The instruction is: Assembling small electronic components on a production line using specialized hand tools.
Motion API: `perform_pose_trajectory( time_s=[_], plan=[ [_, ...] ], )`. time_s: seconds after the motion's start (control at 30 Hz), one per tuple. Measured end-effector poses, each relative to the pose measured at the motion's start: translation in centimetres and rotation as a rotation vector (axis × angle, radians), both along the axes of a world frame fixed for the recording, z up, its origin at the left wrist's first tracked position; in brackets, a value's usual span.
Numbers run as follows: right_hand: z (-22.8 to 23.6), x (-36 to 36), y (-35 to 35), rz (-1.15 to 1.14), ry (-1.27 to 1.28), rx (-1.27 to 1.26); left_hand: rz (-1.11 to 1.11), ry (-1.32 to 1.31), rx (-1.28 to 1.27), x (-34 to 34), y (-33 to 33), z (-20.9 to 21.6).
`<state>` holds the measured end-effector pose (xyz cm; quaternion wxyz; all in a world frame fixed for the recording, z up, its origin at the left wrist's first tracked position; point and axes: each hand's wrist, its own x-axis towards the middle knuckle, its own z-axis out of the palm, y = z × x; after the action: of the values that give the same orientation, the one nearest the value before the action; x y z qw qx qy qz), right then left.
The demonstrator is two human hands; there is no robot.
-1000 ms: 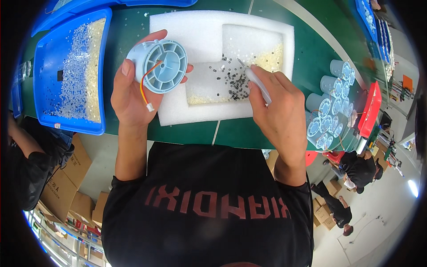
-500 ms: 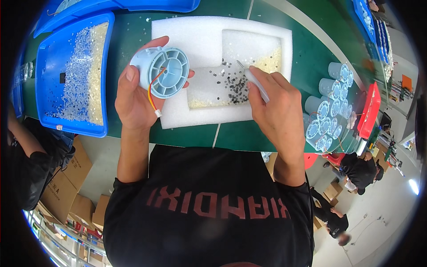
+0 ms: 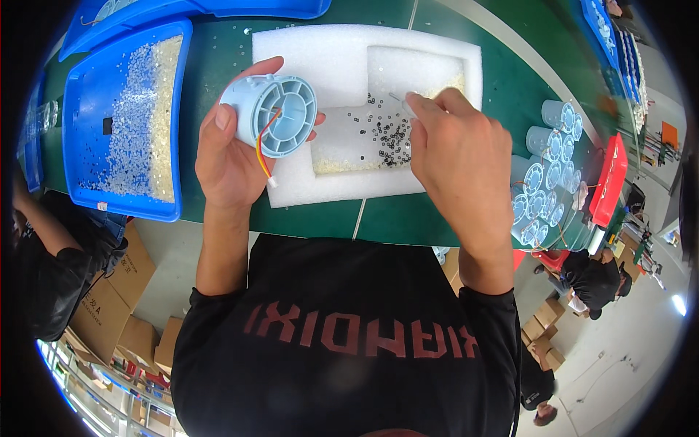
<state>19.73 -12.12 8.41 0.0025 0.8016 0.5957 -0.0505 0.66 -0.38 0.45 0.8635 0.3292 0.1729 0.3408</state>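
Observation:
My left hand (image 3: 231, 156) is wrapped round a light blue round plastic housing (image 3: 251, 102), its ribbed open end turned to the right. Red, yellow and dark wires (image 3: 261, 151) come out of its middle and hang down to a small white connector (image 3: 272, 181). Over the white foam tray (image 3: 309, 65), my right hand (image 3: 460, 146) pinches a slim pale tool with a thin metal tip (image 3: 395, 96). Most of its handle is hidden by the fingers. Small black rings (image 3: 395, 138) lie scattered in the tray's recess below the tip, with pale ones (image 3: 451, 86) along its edges.
A blue tray (image 3: 178, 200) of small clear and cream pieces stands at left. Several light blue housings (image 3: 540, 138) are grouped at right, beside a red bin (image 3: 610, 182). Another person's arm (image 3: 40, 226) shows at far left; other people are at lower right.
My right hand has turned and closed further over the tool, hiding its handle, with the tip still above the foam recess. The housing has tilted slightly in my left hand. The whole view has shifted a little.

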Motion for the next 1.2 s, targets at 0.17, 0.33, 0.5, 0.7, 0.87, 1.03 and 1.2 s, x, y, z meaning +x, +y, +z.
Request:
perform_pose_trajectory(
  time_s=[0.17,0.33,0.5,0.7,0.87,1.03,1.2],
  plan=[
    [-0.8,-0.9,-2.4,-0.172,0.363,0.163,-0.042,0.077,0.082,-0.3,0.1,-0.1],
    [-1.8,-1.8,-2.9,-0.175,0.437,0.236,-0.029,0.031,0.042,0.0,0.2,-0.2],
    [-2.0,-1.8,-2.9,-0.195,0.437,0.216,0.006,0.006,0.009,0.0,0.0,0.0],
    [-1.8,-1.7,-2.8,-0.19,0.436,0.196,0.001,0.006,-0.001,0.0,0.0,0.0],
    [-1.9,-1.6,-2.9,-0.189,0.443,0.216,0.004,0.003,-0.002,-0.1,-0.1,0.0],
    [-1.9,-1.5,-2.7,-0.177,0.435,0.224,0.001,0.007,0.001,0.0,-0.1,0.1],
    [-1.3,-1.4,-2.0,-0.144,0.326,0.162,-0.066,0.085,0.139,-0.3,0.2,0.0]
  ],
)
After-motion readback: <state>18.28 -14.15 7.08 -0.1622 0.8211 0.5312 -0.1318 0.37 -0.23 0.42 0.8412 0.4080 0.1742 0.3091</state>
